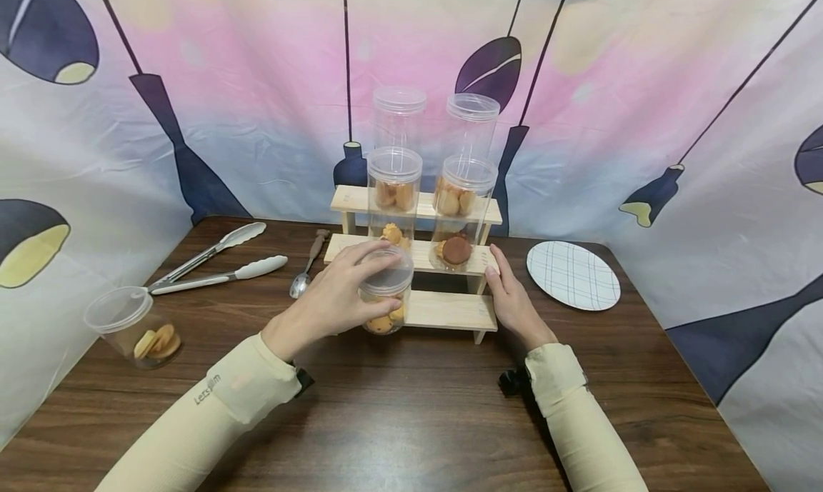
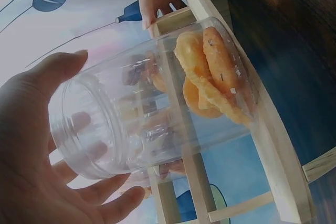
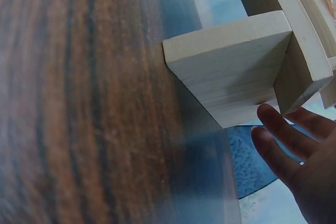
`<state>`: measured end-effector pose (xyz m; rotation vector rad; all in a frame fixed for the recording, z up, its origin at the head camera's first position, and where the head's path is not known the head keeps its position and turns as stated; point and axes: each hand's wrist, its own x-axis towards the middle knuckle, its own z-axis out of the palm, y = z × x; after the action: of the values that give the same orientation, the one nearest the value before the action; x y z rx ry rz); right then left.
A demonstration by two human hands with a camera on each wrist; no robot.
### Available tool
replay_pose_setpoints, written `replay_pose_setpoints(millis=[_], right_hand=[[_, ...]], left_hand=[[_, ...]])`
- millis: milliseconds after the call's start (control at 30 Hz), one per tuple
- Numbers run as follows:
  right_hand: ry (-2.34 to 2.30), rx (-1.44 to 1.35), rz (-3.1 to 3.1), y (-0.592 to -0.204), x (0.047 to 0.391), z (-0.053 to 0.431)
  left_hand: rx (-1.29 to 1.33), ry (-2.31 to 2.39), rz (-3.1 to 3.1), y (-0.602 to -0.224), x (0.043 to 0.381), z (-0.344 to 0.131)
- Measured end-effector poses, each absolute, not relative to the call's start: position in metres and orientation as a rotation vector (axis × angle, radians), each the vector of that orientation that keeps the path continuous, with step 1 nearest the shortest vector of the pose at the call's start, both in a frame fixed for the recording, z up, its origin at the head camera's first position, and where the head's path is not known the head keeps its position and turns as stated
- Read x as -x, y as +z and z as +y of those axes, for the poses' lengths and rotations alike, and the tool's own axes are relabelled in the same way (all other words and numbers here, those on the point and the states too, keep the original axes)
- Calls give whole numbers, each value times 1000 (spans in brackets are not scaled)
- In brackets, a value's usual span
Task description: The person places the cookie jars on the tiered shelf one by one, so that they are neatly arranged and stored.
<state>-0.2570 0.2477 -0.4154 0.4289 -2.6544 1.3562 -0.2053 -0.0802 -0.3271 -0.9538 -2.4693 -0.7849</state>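
My left hand (image 1: pixel 331 292) grips a clear plastic jar (image 1: pixel 388 281) near its lid, fingers over the top and thumb at the side. Orange-yellow cookies (image 2: pixel 210 72) lie at the bottom of this jar, which is at the left end of the lowest tier of a pale wooden three-step rack (image 1: pixel 453 310). My right hand (image 1: pixel 517 306) touches the right end of the middle tier with fairly straight fingers. Behind, two jars of cookies (image 1: pixel 395 167) (image 1: pixel 468 174) rise from the middle tier, and two more jars (image 1: pixel 400 106) (image 1: pixel 474 113) stand on the top tier.
At the left, a lidded jar (image 1: pixel 122 313) with a few cookies leans at a tilt. Spread-apart tongs (image 1: pixel 221 263) and a spoon (image 1: pixel 308 263) lie between it and the rack. A checked white plate (image 1: pixel 574 275) is at the right. A printed cloth (image 1: pixel 289 71) hangs close behind the table.
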Motion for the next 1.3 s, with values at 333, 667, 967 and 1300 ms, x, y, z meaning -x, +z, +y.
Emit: replay_pose_setpoints(millis=[333, 667, 967, 1300], right_hand=[[1354, -435, -2649, -418, 257, 247], [1363, -429, -2651, -413, 257, 247], [1374, -432, -2642, -414, 257, 247], [1364, -424, -2647, -416, 257, 247]], left_hand=[[936, -823, -2421, -306, 199, -108], [762, -708, -2444, -281, 193, -175], [536, -563, -2552, -274, 186, -246], [295, -403, -2693, -292, 171, -312]])
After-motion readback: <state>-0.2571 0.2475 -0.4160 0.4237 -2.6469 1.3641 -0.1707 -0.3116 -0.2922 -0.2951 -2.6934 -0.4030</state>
